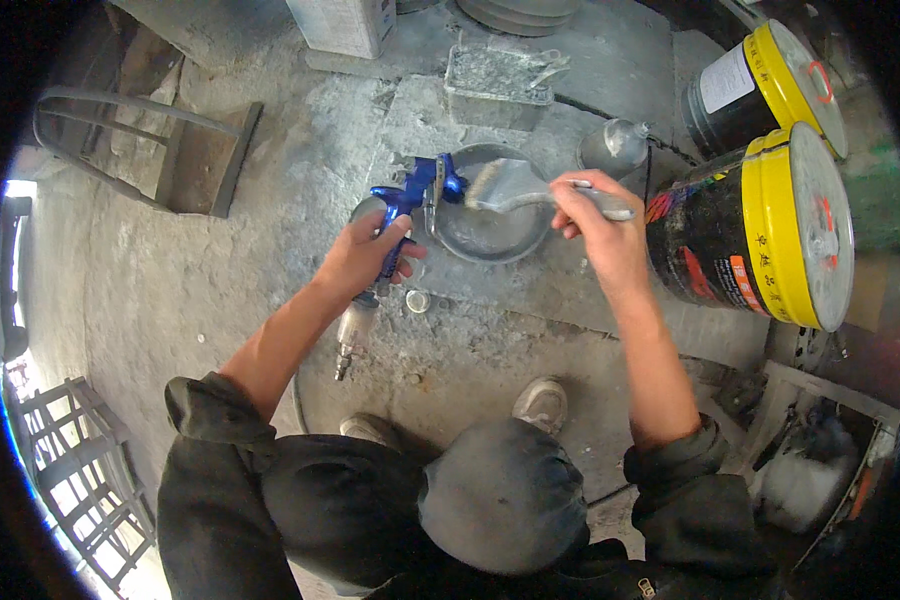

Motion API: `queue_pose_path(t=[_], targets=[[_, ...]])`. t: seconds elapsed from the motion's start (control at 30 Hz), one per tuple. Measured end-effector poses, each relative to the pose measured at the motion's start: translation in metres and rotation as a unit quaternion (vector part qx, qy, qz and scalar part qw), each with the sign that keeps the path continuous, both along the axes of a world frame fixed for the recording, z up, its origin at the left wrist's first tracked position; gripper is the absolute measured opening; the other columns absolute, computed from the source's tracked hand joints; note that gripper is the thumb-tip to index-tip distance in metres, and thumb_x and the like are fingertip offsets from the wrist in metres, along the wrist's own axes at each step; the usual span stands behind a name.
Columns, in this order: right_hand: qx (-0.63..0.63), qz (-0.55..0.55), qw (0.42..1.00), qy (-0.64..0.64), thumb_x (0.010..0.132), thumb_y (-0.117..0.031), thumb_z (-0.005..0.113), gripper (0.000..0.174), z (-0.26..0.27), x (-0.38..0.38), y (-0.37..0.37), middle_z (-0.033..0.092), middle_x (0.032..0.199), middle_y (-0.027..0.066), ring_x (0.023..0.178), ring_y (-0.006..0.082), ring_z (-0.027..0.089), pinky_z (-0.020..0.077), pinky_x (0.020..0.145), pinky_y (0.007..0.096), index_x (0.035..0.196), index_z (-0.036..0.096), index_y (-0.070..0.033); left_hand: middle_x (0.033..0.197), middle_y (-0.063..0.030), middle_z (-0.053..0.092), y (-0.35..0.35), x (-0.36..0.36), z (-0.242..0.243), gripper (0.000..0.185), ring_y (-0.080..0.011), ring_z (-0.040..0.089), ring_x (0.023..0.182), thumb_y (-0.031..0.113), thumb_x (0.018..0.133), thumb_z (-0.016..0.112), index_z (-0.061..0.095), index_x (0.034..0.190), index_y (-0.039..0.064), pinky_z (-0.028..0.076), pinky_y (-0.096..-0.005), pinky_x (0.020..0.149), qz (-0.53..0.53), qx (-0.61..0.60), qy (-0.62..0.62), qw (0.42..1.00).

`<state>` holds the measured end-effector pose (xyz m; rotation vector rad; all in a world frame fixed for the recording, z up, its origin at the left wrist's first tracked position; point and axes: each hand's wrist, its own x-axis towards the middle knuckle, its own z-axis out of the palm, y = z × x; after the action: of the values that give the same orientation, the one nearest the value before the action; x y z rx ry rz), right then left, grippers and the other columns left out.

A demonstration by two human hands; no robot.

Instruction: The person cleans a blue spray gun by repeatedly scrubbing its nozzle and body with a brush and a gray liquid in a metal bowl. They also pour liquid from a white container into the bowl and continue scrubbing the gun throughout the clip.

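My left hand [371, 255] is closed around the grip of a blue spray gun [420, 176], whose inline air filter [355, 330] with a metal fitting hangs below the grip. My right hand [600, 217] holds a paintbrush [525, 201] by its handle, the pale bristles pointing left, close to the blue nozzle end of the gun. Beneath the brush and the gun's front lies a round shallow pan [495, 240] on the floor, with greyish contents. The brush and the gun overlap in view, so I cannot tell whether they touch.
Two lidded black-and-yellow pails [776, 225] stand at the right. A dusty rectangular container [499, 86] and a clear rounded container [613, 146] sit beyond the pan. A small round cap [418, 301] lies nearer my feet. Left is a metal frame with a handle [206, 161].
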<state>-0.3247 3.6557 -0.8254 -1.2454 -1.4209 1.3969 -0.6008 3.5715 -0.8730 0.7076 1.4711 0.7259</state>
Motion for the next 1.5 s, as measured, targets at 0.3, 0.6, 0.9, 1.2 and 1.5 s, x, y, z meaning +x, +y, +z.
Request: queue_pose_path(t=[0.3,0.6,0.9,1.2,1.5], targets=[[-0.079,-0.010,0.996,0.037,0.091,-0.019,0.067,0.025,-0.015,-0.012,-0.008,0.071,0.085,0.0089,0.069,0.0146,0.070,0.0494,0.059,0.0244,0.106,0.071,0.001,0.086,-0.0116,0.072,0.001,-0.001,-0.007,0.036,-0.0116,0.059,0.060,0.035,0.104,0.053,0.061,0.104,0.000,0.049,-0.0281,0.054,-0.027,0.029,0.036,0.999],[-0.050,0.007,0.995,-0.083,0.090,-0.024,0.072,0.024,-0.061,0.005,0.000,0.071,0.077,0.0064,0.062,0.0139,0.067,0.0476,0.054,0.0262,0.098,0.073,-0.002,0.086,-0.0097,0.072,-0.004,-0.010,0.000,0.042,-0.0113,0.059,0.062,0.040,0.102,0.055,0.065,0.100,-0.001,0.050,-0.0294,0.059,-0.031,0.043,0.032,0.998],[0.155,-0.001,0.963,-0.223,0.087,-0.028,0.074,0.025,-0.106,0.008,0.008,0.070,0.072,0.0087,0.065,0.0137,0.067,0.0507,0.061,0.0309,0.092,0.074,-0.004,0.090,-0.0045,0.068,-0.001,0.000,0.004,0.031,-0.0107,0.060,0.071,0.025,0.099,0.060,0.066,0.113,-0.002,0.054,-0.0282,0.064,-0.041,0.063,-0.021,0.997],[-0.098,-0.074,0.981,0.149,0.093,-0.019,0.065,0.021,-0.029,-0.006,-0.011,0.071,0.079,0.0125,0.060,0.0159,0.065,0.0449,0.053,0.0256,0.102,0.066,0.000,0.080,-0.0002,0.061,-0.004,0.001,0.008,0.030,-0.0083,0.055,0.069,0.024,0.096,0.066,0.068,0.113,0.000,0.046,-0.0263,0.059,-0.076,0.061,-0.009,0.995],[-0.152,-0.081,0.974,0.148,0.092,-0.021,0.066,0.021,-0.045,-0.002,-0.005,0.070,0.078,0.0113,0.058,0.0146,0.063,0.0447,0.053,0.0248,0.099,0.066,-0.001,0.075,-0.0055,0.060,-0.006,-0.005,0.007,0.049,-0.0113,0.054,0.070,0.029,0.091,0.073,0.063,0.132,0.005,0.046,-0.0306,0.066,-0.123,0.135,0.150,0.972]])
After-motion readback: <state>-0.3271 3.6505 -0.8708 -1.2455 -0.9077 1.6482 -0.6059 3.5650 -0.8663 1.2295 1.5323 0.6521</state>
